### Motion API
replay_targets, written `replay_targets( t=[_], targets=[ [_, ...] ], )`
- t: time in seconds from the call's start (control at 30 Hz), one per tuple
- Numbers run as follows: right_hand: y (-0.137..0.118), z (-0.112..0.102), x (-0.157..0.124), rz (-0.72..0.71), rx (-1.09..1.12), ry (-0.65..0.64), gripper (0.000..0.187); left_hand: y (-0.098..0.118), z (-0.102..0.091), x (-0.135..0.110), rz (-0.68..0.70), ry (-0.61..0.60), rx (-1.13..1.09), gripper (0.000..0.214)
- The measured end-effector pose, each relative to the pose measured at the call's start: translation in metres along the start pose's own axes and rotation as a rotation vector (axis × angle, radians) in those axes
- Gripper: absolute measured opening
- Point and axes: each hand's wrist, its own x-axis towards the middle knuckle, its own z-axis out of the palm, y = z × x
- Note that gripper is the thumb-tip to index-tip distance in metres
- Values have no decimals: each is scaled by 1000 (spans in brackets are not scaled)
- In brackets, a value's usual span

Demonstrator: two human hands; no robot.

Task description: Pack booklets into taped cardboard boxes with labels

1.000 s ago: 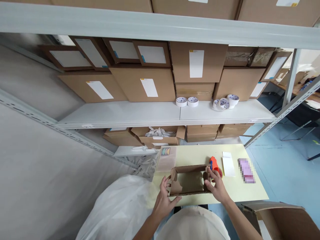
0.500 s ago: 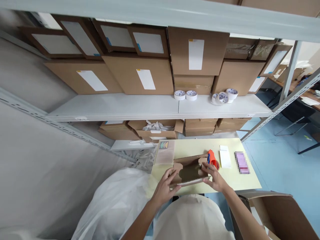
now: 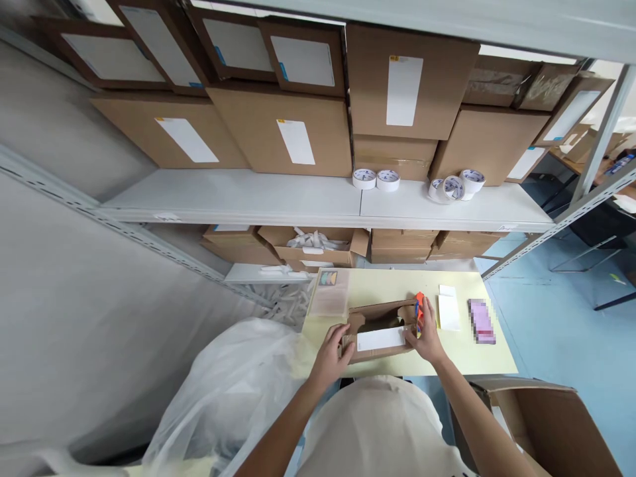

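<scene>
Between my hands is a small cardboard box (image 3: 382, 356) with its top open and a white label on the side facing me. Its inside is dark, and I cannot make out what lies in it. My left hand (image 3: 330, 358) grips the box's left end, thumb on the near side. At the right end my right hand (image 3: 426, 334) holds the box, thumb near the label's edge. Just behind the right hand, an orange tape dispenser (image 3: 420, 305) is partly covered by the fingers. The box is over the pale yellow table (image 3: 464, 358).
White paper slips (image 3: 448, 311) and a purple pixelated item (image 3: 481, 321) lie to the right. A clear plastic sheet (image 3: 330, 301) is at the left. Shelves hold cardboard boxes (image 3: 303, 142) and tape rolls (image 3: 388, 180). A large open carton (image 3: 556, 411) stands lower right; a white plastic bag (image 3: 223, 391) lower left.
The box has tipped so its near side with the white label now faces up toward me. My right hand has shifted to the box's right end. The view has tilted slightly.
</scene>
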Motion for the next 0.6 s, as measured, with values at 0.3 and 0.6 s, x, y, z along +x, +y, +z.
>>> replay_targets(
  t=[0.3, 0.6],
  targets=[
    [6, 2, -8, 195, 152, 3, 42, -1, 13, -8, -59, 17, -16, 32],
    [13, 19, -6, 263, 276, 26, 50, -10, 28, 13, -225, 119, -269, 49]
  ],
)
